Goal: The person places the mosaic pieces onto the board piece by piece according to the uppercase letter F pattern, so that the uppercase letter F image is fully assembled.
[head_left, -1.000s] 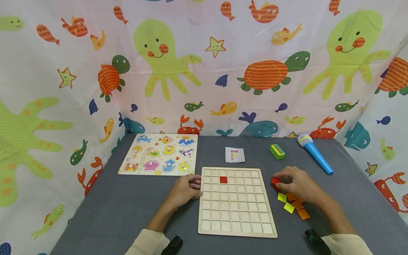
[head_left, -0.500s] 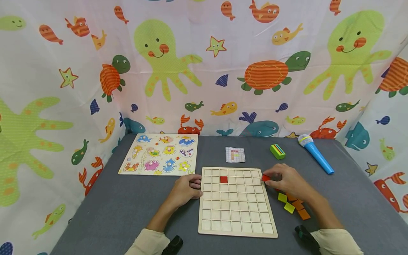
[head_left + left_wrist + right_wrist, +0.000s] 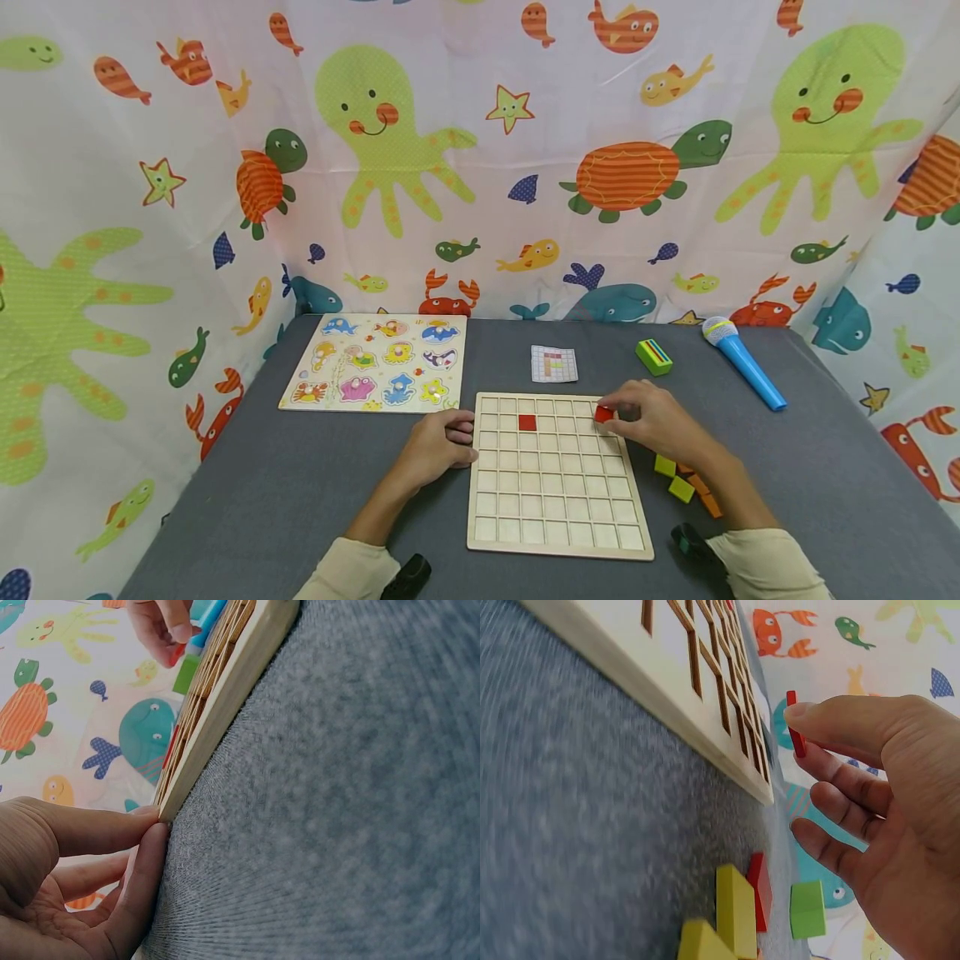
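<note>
A wooden grid board (image 3: 558, 492) lies on the table, with one red square tile (image 3: 527, 422) set in a cell of its second row. My left hand (image 3: 433, 446) pinches the board's left edge between thumb and finger; the left wrist view shows the thumb tip (image 3: 146, 817) at the board's corner. Over the board's upper right part, my right hand (image 3: 656, 421) holds another red tile (image 3: 603, 413) between thumb and fingers. In the right wrist view this red tile (image 3: 796, 724) stands on edge, raised above the board.
Right of the board lie yellow tiles (image 3: 681, 489), orange tiles (image 3: 711, 504) and a red tile (image 3: 760, 892). Behind are a small grid card (image 3: 554, 364), a green block (image 3: 653, 357), a blue toy microphone (image 3: 752, 364) and a sea-animal puzzle (image 3: 375, 362). A printed curtain (image 3: 480, 167) borders the table.
My right hand has picked up a red tile from the pile and carried it left, over the board's upper right part. The left hand stays at the board's edge.
</note>
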`<state>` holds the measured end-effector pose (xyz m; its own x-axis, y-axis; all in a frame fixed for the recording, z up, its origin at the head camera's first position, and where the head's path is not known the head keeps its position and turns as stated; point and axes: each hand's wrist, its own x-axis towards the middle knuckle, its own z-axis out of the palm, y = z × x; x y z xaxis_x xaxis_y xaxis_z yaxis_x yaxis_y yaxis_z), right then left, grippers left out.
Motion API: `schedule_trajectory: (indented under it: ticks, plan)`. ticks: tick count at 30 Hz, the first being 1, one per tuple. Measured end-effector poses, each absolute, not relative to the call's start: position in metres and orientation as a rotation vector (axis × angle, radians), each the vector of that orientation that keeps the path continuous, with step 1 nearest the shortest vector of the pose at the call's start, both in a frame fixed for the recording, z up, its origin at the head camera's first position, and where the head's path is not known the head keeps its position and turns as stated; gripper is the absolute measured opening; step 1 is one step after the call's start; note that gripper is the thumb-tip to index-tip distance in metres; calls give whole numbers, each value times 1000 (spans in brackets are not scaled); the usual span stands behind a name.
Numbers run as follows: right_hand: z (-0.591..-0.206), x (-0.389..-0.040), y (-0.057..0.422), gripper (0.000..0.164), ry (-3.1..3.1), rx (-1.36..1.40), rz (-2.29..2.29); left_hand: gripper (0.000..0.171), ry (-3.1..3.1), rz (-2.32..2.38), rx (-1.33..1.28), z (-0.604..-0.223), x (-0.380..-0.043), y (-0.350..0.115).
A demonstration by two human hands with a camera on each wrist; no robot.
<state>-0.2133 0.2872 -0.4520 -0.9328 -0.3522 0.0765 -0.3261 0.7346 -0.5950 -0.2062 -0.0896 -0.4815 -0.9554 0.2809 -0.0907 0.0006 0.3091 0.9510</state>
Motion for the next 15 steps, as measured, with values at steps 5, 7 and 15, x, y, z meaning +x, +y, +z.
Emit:
schedule_trajectory:
  ticks: [5,7,15]
  plan:
    - [-452,-217,279,31,2892,-580,-963,59,2346,1686,254,-482,-207,-90]
    - [-452,-218,276,30,2895,-583,-960,59,2348,1684,250,-481,-207,-90]
    - [-456,-222,264,25,2877,-574,-967,58,2336,1696,240,-480,-206,-90]
